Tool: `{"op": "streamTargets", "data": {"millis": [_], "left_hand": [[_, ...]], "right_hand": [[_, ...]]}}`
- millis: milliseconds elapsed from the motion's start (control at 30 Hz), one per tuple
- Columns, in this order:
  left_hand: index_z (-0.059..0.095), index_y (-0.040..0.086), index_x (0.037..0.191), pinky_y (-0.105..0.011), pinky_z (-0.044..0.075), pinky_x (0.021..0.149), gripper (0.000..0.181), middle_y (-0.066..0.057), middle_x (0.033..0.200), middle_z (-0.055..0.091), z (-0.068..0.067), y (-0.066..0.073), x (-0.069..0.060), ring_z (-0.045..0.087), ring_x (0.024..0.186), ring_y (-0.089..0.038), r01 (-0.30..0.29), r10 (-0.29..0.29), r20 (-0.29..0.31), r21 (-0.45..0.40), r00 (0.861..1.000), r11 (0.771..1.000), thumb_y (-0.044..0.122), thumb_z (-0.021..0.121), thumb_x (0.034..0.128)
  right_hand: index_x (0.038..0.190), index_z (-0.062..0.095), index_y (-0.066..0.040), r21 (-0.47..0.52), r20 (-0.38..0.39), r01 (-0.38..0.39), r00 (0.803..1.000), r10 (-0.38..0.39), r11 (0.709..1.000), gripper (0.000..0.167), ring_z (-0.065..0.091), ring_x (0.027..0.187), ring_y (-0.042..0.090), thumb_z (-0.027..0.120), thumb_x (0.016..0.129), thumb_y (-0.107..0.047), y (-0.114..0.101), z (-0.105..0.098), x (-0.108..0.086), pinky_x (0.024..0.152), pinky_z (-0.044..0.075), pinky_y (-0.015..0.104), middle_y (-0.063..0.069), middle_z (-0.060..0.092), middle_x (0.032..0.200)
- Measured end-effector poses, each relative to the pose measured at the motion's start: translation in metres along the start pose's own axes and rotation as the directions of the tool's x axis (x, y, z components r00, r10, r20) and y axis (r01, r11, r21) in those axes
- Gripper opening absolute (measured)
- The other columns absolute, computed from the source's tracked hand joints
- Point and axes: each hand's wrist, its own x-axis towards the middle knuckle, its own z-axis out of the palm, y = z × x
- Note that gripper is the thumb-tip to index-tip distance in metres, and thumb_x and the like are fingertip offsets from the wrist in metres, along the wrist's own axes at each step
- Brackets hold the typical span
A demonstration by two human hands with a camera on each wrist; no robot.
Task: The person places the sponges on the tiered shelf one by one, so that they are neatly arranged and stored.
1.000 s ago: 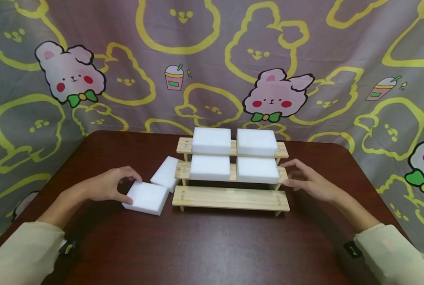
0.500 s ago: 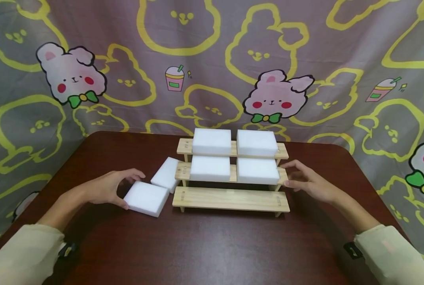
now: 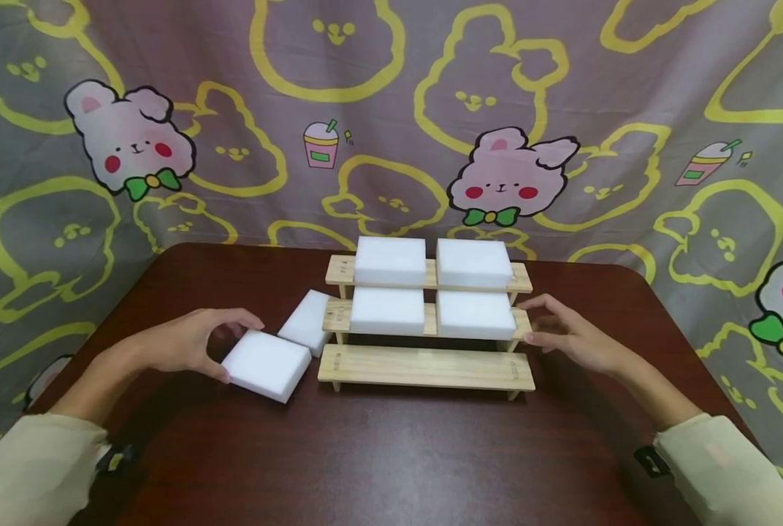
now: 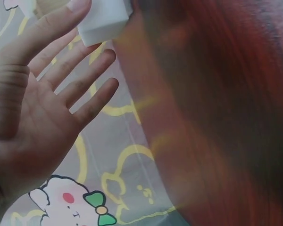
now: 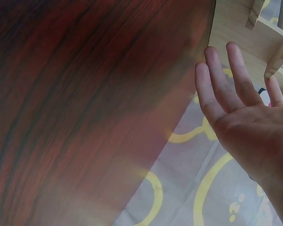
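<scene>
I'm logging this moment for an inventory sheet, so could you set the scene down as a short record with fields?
Left hand: pinches the near loose block
Right hand: at the right end of the middle tier
Wooden rack: three tiers
Blocks on top tier: two, white
Blocks on middle tier: two, white
Loose blocks: two, white, left of the rack
Far loose block: behind the near one
Table: dark reddish-brown
Backdrop: cartoon-print cloth

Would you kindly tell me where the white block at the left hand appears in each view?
Head: the white block is left of centre, at the left hand.
Left wrist: the white block is at the top edge, left of centre.
Right wrist: not in this picture.
Shared landmark: the dark red table, seen in all three views.
</scene>
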Motion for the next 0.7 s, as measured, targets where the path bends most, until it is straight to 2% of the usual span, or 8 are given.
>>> {"op": "streamTargets", "data": {"millis": [233,700], "left_hand": [[0.06,0.007,0.134,-0.038,0.055,0.091,0.077,-0.006,0.13,0.065,-0.009,0.007,-0.003,0.062,0.108,-0.022,-0.037,0.037,0.003,-0.02,0.999,0.999,0.025,0.098,0.0694],[0.061,0.011,0.134,-0.036,0.053,0.093,0.076,-0.001,0.129,0.065,-0.01,0.022,-0.001,0.061,0.106,-0.018,-0.081,0.08,-0.015,-0.029,0.997,0.996,0.032,0.097,0.0712]], "right_hand": [[0.142,0.043,-0.007,0.005,0.001,-0.009,1.0,0.009,1.0,0.047,0.061,0.111,0.036,0.064,0.102,-0.017,-0.001,0.0,-0.001,0.085,0.054,0.045,0.022,0.051,0.137],[0.142,0.043,-0.006,0.011,0.0,-0.011,1.0,0.011,1.0,0.047,0.061,0.11,0.036,0.065,0.101,-0.017,0.0,0.0,0.0,0.084,0.054,0.045,0.024,0.05,0.137]]}}
